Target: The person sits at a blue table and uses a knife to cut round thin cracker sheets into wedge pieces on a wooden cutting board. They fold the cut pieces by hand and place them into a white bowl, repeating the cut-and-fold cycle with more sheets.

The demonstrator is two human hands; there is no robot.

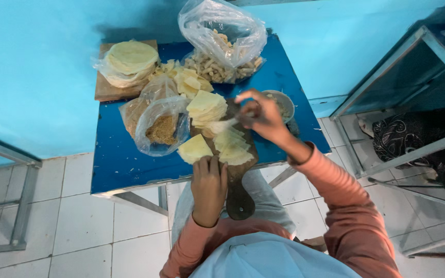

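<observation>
Hands: left (208,186) on wrapper (194,149), right (261,116) holding brush (221,125), clear bags (222,32) behind

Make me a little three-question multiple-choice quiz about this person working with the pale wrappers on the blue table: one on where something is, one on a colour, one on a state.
1. Where does the left hand rest?
A. On the wooden board's near end
B. Inside the clear bag
C. On the floor tiles

2. What colour is the table top?
A. Red
B. Blue
C. White

3. How is the big clear bag of rolled pieces at the far edge?
A. Knotted shut
B. Lying flat and empty
C. Open at the top

Answers:
1 A, its fingers lie on the wooden board beside a pale wrapper.
2 B, bare blue surface shows around the food.
3 C, its mouth gapes open over the pieces.
</observation>
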